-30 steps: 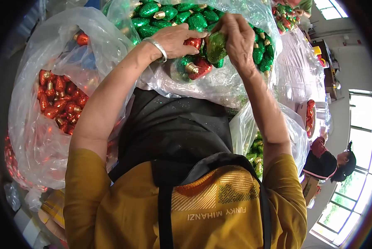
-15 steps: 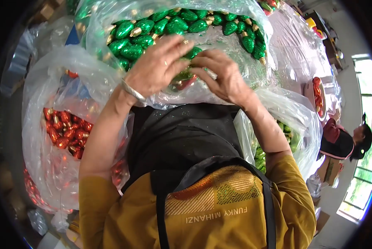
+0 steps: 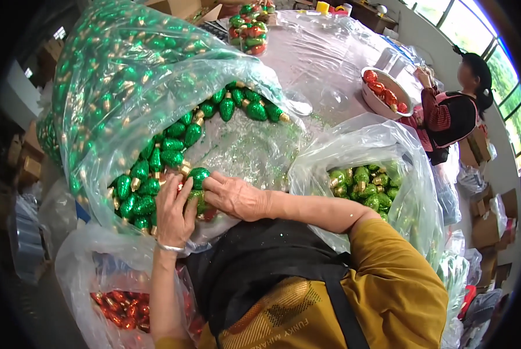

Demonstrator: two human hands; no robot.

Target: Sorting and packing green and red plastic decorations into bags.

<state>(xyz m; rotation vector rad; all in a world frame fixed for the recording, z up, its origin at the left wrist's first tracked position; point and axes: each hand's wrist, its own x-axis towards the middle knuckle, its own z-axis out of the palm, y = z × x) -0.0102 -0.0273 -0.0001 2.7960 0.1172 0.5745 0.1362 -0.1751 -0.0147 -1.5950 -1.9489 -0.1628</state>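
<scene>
My left hand (image 3: 176, 212), a silver bangle at its wrist, has bent fingers at the left of a small cluster of glittery ornaments. My right hand (image 3: 234, 196) closes in from the right, its fingertips against a dark green bulb-shaped ornament (image 3: 199, 178). Just below, a light green ornament (image 3: 197, 200) shows between the hands, with some red under it; what holds this cluster is mostly hidden. Right behind my hands, many dark green ornaments (image 3: 171, 158) with gold caps spill from a large clear plastic bag (image 3: 231, 68).
A bag of red ornaments (image 3: 121, 311) stands at lower left, one of light green ornaments (image 3: 362, 183) at right. Farther off are a filled clear jar (image 3: 249, 35), a white basin (image 3: 382, 109) of red ornaments and a co-worker (image 3: 455, 110). Cardboard boxes (image 3: 486, 215) line the right.
The head view has swung, bringing more of the dark green bag and the table into sight. My hands, raised and blurred before, are now lower and closed in around the ornament cluster.
</scene>
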